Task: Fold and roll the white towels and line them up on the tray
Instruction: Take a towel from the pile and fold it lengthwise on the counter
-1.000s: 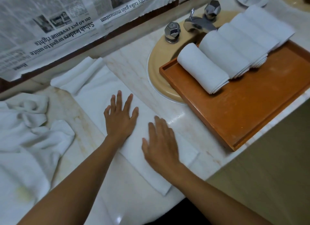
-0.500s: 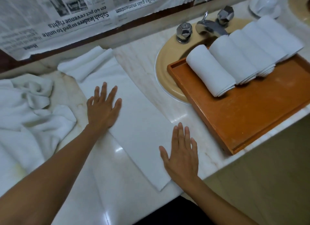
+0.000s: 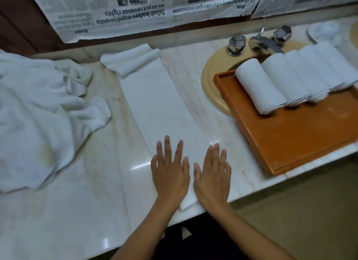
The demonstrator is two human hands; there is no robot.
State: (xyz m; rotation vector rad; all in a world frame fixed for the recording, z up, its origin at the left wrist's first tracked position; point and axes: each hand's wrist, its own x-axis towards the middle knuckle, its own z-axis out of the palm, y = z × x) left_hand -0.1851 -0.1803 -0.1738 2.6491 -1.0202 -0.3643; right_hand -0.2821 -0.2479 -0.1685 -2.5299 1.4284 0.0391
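Note:
A white towel (image 3: 160, 99), folded into a long narrow strip, lies on the marble counter and runs from the back wall to the front edge. Its far end is bunched against the wall. My left hand (image 3: 170, 172) and my right hand (image 3: 213, 174) lie flat side by side on the strip's near end, fingers straight and spread. Several rolled white towels (image 3: 259, 85) sit in a row at the back of the orange wooden tray (image 3: 290, 143) on the right.
A heap of loose white towels (image 3: 40, 108) covers the counter's left part. The tray lies partly over a tan sink basin (image 3: 211, 85) with a chrome faucet (image 3: 263, 42). Newspaper (image 3: 135, 10) covers the wall behind. A white dish (image 3: 323, 31) stands at the back right.
Both hands have slid along the strip toward me and now lie together on its near end. Half a second ago the left hand was farther up the towel's left edge.

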